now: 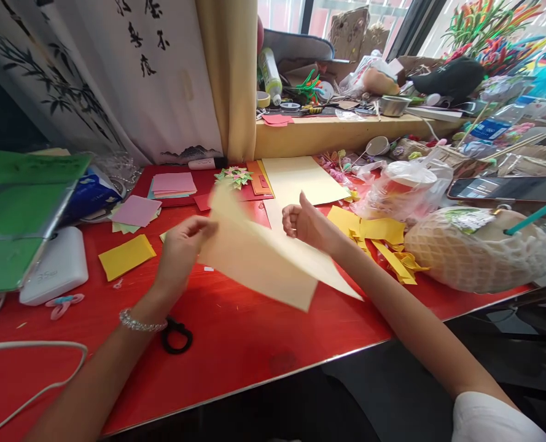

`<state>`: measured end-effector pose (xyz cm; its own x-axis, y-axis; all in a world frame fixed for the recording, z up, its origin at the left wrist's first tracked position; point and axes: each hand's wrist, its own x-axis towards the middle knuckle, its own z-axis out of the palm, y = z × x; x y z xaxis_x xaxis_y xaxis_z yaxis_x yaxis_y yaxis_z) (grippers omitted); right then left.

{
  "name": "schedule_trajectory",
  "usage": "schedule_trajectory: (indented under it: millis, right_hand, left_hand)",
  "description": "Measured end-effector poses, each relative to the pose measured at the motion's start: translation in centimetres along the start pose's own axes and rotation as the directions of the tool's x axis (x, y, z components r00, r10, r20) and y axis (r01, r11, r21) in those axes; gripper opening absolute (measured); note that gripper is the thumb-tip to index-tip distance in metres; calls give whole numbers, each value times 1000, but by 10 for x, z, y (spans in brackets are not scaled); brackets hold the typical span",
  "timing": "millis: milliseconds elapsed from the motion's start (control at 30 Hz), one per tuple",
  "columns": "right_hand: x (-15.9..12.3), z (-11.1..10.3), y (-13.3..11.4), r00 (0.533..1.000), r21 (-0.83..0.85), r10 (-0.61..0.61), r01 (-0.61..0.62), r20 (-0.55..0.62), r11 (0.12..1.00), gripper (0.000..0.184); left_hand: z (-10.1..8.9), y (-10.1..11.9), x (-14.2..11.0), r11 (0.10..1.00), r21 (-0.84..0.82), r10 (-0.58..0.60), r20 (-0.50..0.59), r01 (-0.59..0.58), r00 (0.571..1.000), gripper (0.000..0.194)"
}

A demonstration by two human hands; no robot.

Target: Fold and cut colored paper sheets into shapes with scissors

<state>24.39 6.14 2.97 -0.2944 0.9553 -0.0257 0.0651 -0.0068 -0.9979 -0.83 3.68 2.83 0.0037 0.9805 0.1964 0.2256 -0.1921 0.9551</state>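
My left hand (183, 245) pinches the left edge of a pale cream sheet of paper (258, 261) and holds it tilted above the red table (236, 344). My right hand (306, 222) is closed into a loose fist at the sheet's upper right edge, thumb up; whether it grips the paper I cannot tell for sure. A second cream sheet (300, 178) lies flat behind. Black scissors (177, 334) lie under my left forearm, which wears a beaded bracelet (141, 322).
Yellow paper scraps (383, 239) lie at right beside a netted fruit (475, 252) and a plastic bag (406, 184). Pink and yellow squares (134, 212) and a folded paper flower (233, 177) sit at the back. A green folder (15, 215) and white device (58, 267) are at left. The window ledge (346, 132) is cluttered.
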Motion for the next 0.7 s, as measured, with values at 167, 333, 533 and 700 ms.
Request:
schedule_trajectory:
  millis: [167, 333, 533, 700]
  right_hand:
    - [10, -11, 15, 975, 122, 111, -89, -191, 989, 60]
    - [13, -13, 18, 944, 282, 310, -329, 112, 901, 74]
    - [12, -14, 21, 996, 148, 80, -72, -49, 986, 40]
    - [10, -21, 18, 992, 172, 124, -126, 21, 977, 30]
  left_hand:
    - [-8, 5, 3, 939, 137, 344, -408, -316, 846, 24]
    - [-6, -7, -2, 640, 561, 707, -161, -525, 689, 24]
    - [3, -4, -22, -166, 432, 753, 636, -887, 168, 27]
    - [14, 9, -39, 263, 148, 806, 509, -953, 301, 34]
